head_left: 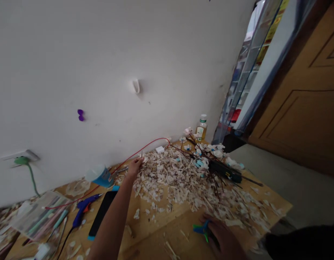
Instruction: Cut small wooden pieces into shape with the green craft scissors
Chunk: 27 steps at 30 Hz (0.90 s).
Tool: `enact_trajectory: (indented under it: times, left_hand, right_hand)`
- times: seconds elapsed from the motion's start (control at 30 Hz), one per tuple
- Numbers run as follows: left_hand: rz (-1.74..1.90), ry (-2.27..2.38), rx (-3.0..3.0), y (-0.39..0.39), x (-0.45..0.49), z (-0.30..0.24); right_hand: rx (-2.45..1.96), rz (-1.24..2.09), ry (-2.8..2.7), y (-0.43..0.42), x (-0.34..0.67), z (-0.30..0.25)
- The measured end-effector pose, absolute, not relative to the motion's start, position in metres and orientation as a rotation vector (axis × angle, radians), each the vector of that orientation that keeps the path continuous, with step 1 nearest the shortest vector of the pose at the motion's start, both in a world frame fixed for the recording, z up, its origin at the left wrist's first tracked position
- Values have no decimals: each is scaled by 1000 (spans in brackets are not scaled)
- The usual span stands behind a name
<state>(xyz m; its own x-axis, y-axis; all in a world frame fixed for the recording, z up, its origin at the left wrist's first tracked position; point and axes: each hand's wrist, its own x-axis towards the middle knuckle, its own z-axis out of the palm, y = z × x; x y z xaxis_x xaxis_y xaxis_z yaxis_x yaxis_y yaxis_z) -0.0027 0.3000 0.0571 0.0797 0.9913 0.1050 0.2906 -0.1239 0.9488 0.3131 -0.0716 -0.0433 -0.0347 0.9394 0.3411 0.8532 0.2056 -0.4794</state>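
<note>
My left hand reaches far across the wooden table to the back edge of a heap of pale dried husk scraps. Its fingers are bunched together in the scraps beside a red cord; what they pinch is too small to name. My right hand rests near the table's front edge with its fingers curled over a small green and blue tool, which looks like scissors.
A bundle of dark twigs with white and blue handmade flowers lies at the back right, near a small bottle. A tipped blue cup, a blue glue gun, a black phone and a clear box of sticks lie left. The wall stands close behind.
</note>
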Motion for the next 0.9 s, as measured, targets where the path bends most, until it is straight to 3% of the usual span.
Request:
enact_trajectory:
  times: [0.27, 0.63, 0.9]
  left_hand:
    - [873, 1405, 1894, 252, -11, 72]
    - [1157, 1174, 1130, 160, 5, 58]
    - [1246, 1271, 1142, 83, -2, 24]
  right_hand:
    - [-1625, 189, -1921, -71, 313, -43]
    - [-1566, 149, -1890, -74, 312, -38]
    - [-1532, -56, -1986, -74, 316, -44]
